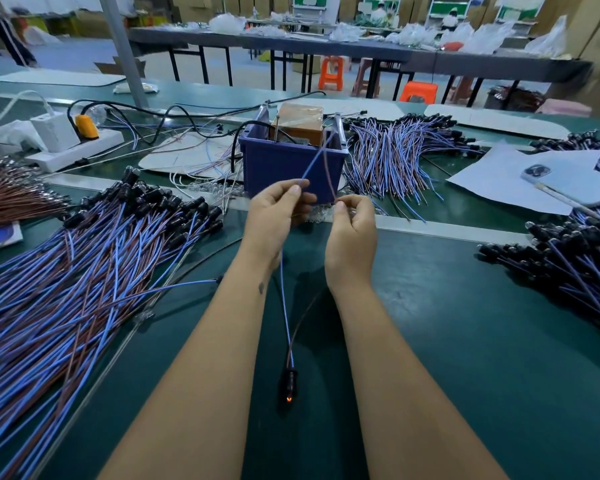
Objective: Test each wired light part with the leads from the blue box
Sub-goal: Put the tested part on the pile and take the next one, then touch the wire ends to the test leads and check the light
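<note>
Writing on phone (568,183) illegible

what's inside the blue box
A brown block wrapped in clear film sits in the blue box, with a black cable entering. The walls hide anything lower.

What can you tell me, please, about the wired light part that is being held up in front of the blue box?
The wired light part is a small black cylindrical holder with two thin insulated wires, one blue and one brown. It hangs between the forearms above the green table, and a small orange glow shows at its lower end. The left hand pinches the blue wire; the right hand pinches the brown one. Both wires continue upward, crossing in front of the blue box.
</note>
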Demonstrator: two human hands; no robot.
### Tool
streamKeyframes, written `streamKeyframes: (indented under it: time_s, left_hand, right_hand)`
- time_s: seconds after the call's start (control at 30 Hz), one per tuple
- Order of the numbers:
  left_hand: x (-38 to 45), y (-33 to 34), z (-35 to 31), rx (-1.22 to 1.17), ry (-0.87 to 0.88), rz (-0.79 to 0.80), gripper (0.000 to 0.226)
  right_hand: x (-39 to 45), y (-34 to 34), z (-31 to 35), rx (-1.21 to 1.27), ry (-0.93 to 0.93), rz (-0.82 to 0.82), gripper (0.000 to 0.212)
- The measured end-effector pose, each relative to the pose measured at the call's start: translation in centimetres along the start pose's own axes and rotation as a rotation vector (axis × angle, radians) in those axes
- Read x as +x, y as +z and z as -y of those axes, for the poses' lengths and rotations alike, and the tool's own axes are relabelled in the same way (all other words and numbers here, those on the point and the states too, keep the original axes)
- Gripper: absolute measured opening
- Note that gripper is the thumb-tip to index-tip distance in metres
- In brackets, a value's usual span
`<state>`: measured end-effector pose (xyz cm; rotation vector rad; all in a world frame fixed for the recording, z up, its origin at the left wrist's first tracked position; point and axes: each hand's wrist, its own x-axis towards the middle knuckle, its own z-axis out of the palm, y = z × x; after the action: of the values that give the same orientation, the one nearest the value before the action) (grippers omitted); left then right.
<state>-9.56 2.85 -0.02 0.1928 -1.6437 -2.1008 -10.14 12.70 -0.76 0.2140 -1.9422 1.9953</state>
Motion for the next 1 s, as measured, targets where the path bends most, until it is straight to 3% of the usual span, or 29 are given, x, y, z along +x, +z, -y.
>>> streamKeyframes:
  time_s: [0.17,0.3,0.4,0.53,0.63,0.77,0.9,1.0]
  left_hand:
    - [-0.8,1.3,0.2,-0.159,-0.138,0.183,0.026]
    - [-1.3,1.4,-0.2,-0.283,-0.154,0.124,0.031]
    - [-1.2,0.7,-1.0,-0.482,-0.136,0.033,0.035]
    - [-1.3,-0.1,-1.3,-0.633,-0.106,-0.087,0.035]
    - [-1.9,-0.1,-1.2,-0.483,-0.092,-0.102,0.032]
    - [-3.9,0.5,-0.7,-0.024,-0.002,-0.070,0.029]
    - [-6.9,1.8,0.3,0.421,0.197,0.091,0.021]
    - [-9.7,4.2,0.5,0.561,0.359,0.297,0.015]
  right_hand:
    - [-0.4,0.3,0.0,0.005,-0.030,0.201,0.021]
    - [-1.0,0.1,-0.3,-0.003,-0.010,0.280,0.017]
    - [-1.6,-0.9,-0.7,-0.143,-0.104,0.321,0.036]
    - [-3.5,-2.1,-0.5,-0.186,-0.220,0.580,0.069]
    - [-4.7,-2.9,0.0,-0.074,-0.231,0.586,0.050]
    - [-4.9,-5.2,1.1,0.289,0.063,0.369,0.023]
    - [-3.5,-8.1,1.4,0.310,0.271,0.028,0.027]
    - [-1.9,-11.5,2.0,0.335,0.365,-0.051,0.029]
